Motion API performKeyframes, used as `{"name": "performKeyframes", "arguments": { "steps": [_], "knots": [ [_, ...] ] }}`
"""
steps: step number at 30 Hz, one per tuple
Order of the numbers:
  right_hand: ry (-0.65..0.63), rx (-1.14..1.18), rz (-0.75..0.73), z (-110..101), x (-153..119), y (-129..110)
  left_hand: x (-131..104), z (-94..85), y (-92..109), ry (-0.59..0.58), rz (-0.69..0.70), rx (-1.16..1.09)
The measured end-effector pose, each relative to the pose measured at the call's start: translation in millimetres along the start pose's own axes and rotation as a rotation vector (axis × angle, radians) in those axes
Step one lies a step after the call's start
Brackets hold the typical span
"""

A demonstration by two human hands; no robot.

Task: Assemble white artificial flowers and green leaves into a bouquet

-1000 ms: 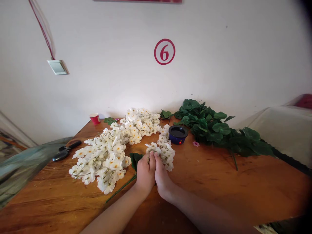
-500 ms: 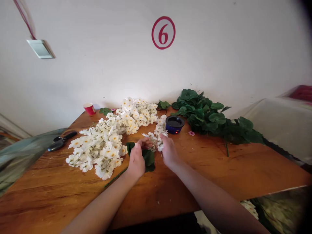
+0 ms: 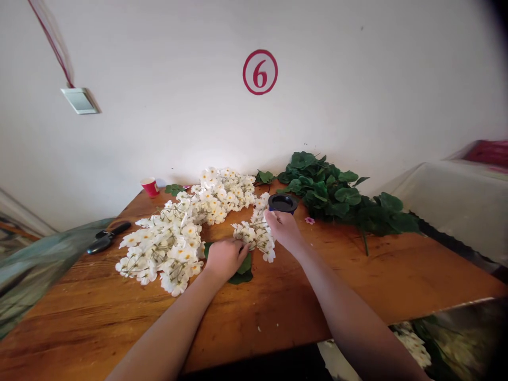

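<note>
My left hand (image 3: 225,259) lies palm down over dark green leaves (image 3: 243,271), its fingers curled in at the near end of a small bunch of white flowers (image 3: 257,233). Its fingertips are partly hidden among the petals. My right hand (image 3: 283,228) is closed in a pinch just in front of a round black-rimmed pot (image 3: 282,203), covering part of the pot's front. What sits between those fingers, if anything, is too small to make out. A large heap of white flowers with yellow centres (image 3: 166,241) spreads left of my hands.
A pile of green leaf stems (image 3: 329,188) lies at the back right of the wooden table (image 3: 286,317). Black-handled cutters (image 3: 107,238) rest near the left edge, and a red paper cup (image 3: 150,188) stands behind. A pink blossom (image 3: 309,220) lies right of the pot.
My right hand has moved from the small flower bunch up to the pot. My left hand has turned palm down over the leaves, towards the bunch. The view has tilted upwards slightly.
</note>
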State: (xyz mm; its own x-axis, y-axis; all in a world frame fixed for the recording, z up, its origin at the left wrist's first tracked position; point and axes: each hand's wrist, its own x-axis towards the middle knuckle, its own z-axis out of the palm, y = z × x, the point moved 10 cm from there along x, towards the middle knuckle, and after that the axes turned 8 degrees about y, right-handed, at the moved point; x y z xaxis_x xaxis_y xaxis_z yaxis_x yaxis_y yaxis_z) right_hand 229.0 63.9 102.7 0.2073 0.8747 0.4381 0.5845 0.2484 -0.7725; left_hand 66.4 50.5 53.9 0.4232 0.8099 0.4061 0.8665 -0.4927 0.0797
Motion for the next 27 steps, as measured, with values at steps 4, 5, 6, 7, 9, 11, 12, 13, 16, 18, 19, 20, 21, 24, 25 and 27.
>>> {"name": "performKeyframes", "arguments": {
  "steps": [4,5,6,7,9,11,12,13,16,18,19,20,21,24,25,27],
  "knots": [
    [-0.010,-0.193,-0.025,-17,14,-3,-1,-1.7,4,0.028,0.059,-0.058],
    [-0.028,-0.259,-0.030,-21,20,-4,-1,-1.7,4,0.035,0.060,-0.077],
    [-0.054,-0.336,-0.039,-25,28,-6,-1,-1.2,3,0.040,0.056,-0.093],
    [-0.080,-0.428,-0.050,-28,36,-7,-1,-0.6,2,0.044,0.053,-0.107],
    [-0.136,-0.660,-0.089,-33,56,-11,-1,0.6,1,0.055,0.055,-0.118],
    [-0.191,-0.887,-0.139,-34,77,-13,-1,0.8,1,0.071,0.067,-0.120],
    [-0.207,-0.945,-0.158,-34,88,-15,-1,0.8,1,0.079,0.073,-0.123],
    [-0.221,-0.984,-0.170,-34,98,-15,-2,0.9,1,0.084,0.080,-0.128],
    [-0.268,-1.049,-0.188,-28,119,-12,-2,0.4,0,0.102,0.089,-0.151],
    [-0.309,-1.085,-0.195,-22,126,-6,-3,-0.1,0,0.117,0.095,-0.165],
    [-0.328,-1.097,-0.200,-19,128,-2,-3,-0.2,-1,0.123,0.099,-0.170],
    [-0.344,-1.107,-0.204,-16,128,2,-3,0.0,-1,0.128,0.104,-0.172],
    [-0.356,-1.114,-0.209,-13,128,6,-3,0.3,-1,0.132,0.108,-0.171],
    [-0.379,-1.127,-0.209,-6,126,20,-4,1.6,-2,0.134,0.110,-0.155],
    [-0.383,-1.129,-0.206,-4,125,24,-3,1.8,-2,0.133,0.106,-0.151],
    [-0.389,-1.132,-0.198,-2,123,32,-3,1.3,-2,0.131,0.106,-0.152]
  ]
}}
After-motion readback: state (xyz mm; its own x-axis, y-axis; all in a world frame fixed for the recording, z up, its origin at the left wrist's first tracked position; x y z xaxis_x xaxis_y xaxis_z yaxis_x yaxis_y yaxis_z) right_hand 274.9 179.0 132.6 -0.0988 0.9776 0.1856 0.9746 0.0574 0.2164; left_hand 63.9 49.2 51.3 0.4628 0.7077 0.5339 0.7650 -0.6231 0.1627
